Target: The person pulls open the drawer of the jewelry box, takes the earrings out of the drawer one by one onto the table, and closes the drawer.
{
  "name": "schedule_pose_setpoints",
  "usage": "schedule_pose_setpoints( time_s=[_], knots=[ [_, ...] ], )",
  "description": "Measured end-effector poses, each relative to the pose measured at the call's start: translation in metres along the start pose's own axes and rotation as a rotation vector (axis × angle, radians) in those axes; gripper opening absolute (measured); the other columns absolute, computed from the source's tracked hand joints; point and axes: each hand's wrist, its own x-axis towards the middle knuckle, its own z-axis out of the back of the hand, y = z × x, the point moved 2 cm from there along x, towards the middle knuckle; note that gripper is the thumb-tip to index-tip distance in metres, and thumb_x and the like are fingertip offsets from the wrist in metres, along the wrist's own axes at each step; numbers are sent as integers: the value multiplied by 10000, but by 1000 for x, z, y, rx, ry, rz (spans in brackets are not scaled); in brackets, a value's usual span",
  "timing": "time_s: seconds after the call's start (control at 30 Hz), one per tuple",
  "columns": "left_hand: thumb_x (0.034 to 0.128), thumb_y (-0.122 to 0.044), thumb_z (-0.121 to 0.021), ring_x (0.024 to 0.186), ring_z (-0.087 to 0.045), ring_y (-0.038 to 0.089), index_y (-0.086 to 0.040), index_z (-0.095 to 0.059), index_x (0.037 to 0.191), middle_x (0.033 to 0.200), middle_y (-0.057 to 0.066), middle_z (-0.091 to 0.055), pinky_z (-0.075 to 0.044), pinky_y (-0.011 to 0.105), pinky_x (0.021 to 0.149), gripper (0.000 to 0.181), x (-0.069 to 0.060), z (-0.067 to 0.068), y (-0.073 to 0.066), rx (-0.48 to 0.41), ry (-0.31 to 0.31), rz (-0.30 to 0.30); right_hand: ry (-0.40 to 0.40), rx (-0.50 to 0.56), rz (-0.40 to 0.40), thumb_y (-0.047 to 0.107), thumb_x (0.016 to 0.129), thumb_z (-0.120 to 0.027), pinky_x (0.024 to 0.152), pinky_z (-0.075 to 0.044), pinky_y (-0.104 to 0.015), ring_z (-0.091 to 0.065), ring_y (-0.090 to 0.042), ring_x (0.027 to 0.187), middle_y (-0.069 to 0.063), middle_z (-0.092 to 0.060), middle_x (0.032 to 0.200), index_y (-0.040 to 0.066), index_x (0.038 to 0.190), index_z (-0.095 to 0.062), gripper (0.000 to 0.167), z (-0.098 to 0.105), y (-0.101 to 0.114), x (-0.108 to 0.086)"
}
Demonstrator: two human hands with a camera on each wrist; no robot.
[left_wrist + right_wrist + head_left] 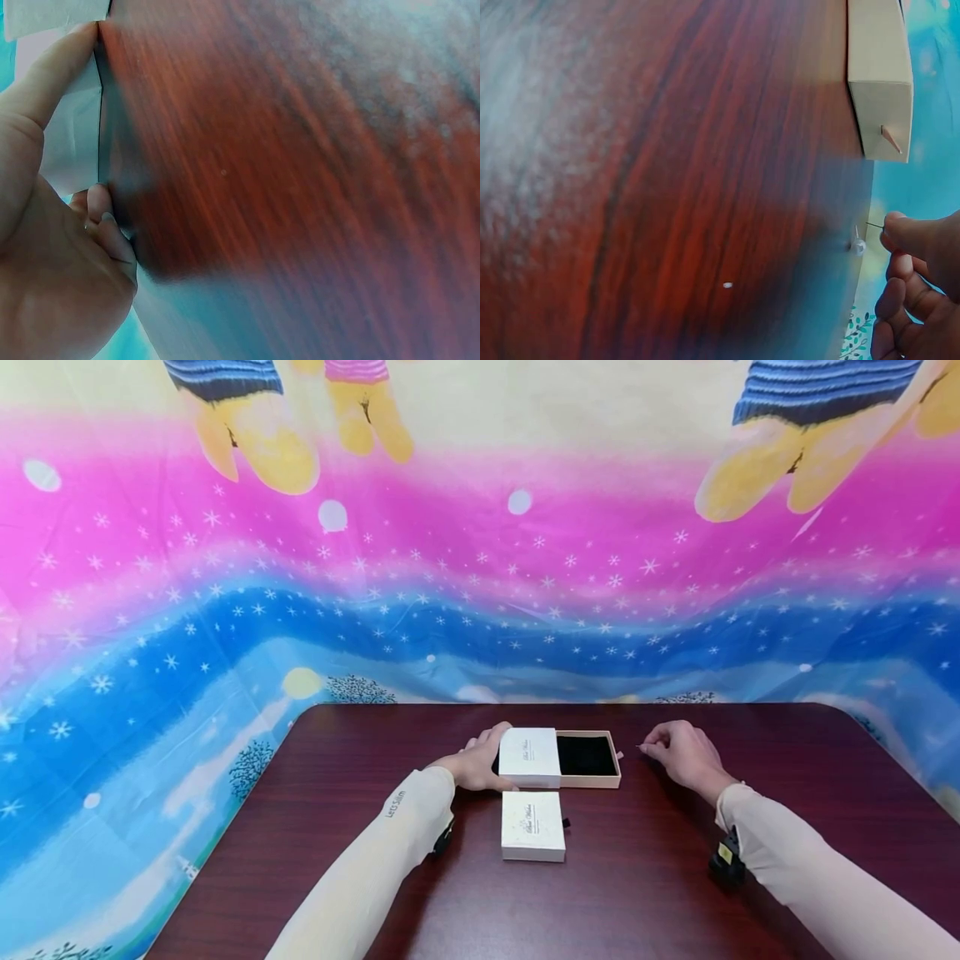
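My left hand [480, 764] grips the left end of a white box sleeve [529, 756]. Its thumb lies along the near side and the other fingers are behind the box. From the sleeve's right end a drawer [588, 757] with a black lining is pulled partway out. To the right of the drawer, apart from it, my right hand [686, 756] pinches a thin metal pin [875, 225] between thumb and forefinger. Just beside those fingertips, in the right wrist view, is a pearl-like bead [858, 246] with a thin post. Whether the pin and bead are joined I cannot tell.
A second white box [532, 827], closed, with a dark pull tab, lies in front of the first. A tiny white speck [727, 285] shows on the dark wooden table [637, 877]. Behind the table hangs a printed cloth [480, 568].
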Motion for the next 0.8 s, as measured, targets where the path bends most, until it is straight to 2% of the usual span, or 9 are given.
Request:
schedule_pose_setpoints(
  time_s=[0.37, 0.6, 0.8],
  knots=[
    [866, -403, -779, 1470, -262, 369, -179, -47, 1616, 1654, 129, -197, -209, 542, 1220, 1072, -9, 4, -8, 12, 5, -3, 9, -6, 7, 162, 947, -699, 600, -359, -319, -491, -181, 662, -33, -624, 745, 63, 958, -768, 121, -5, -1, 0],
    [861, -401, -786, 1496, -226, 389, -191, -25, 1622, 1666, 129, -169, -175, 559, 1231, 1096, -7, 4, -7, -5, 12, -1, 7, -29, 26, 138, 942, -693, 572, -357, -315, -492, -177, 628, -37, -622, 723, 45, 961, -769, 122, -4, -6, 1],
    [877, -415, -769, 1502, -220, 382, -182, -18, 1622, 1672, 130, -159, -192, 550, 1229, 1083, -7, 4, -7, 10, 19, -1, 12, -63, 39, 120, 931, -701, 581, -384, -314, -531, -172, 646, -48, -659, 750, 27, 974, -766, 121, -4, -10, -1]
  ],
)
